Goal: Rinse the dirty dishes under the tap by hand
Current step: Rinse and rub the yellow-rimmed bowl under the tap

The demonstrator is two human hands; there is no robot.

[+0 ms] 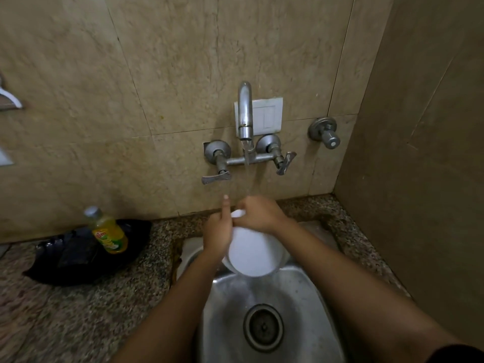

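A person stands at a metal sink (309, 292) set into a speckled stone table (78, 318). Both arms reach out over the sink.

The two hands hold a white bowl (251, 258) up in the air over the back part of the sink, just under the tap (245, 111). The bowl is tipped, and its smooth round side faces the camera.

The left hand (218, 231) is on the left side of the bowl and holds it. One finger sticks straight up. The other fingers are hidden behind the bowl.

The right hand (259, 213) sits on top of the bowl, with its fingers curled over the far edge. A small white bit of the bowl shows between the two hands.

The tap is on the wall and it is on. A thin stream of water (247, 176) falls down right onto the right hand and the top of the bowl.

The round drain (263, 327) is in the bottom of the sink, closer to the camera than the bowl.

On the table to the left stands a bottle of yellow dish soap (107, 230). It sits on something black and shiny (78, 258), and I cannot tell what that is.

A white switch plate (268, 116) is on the wall behind the tap.
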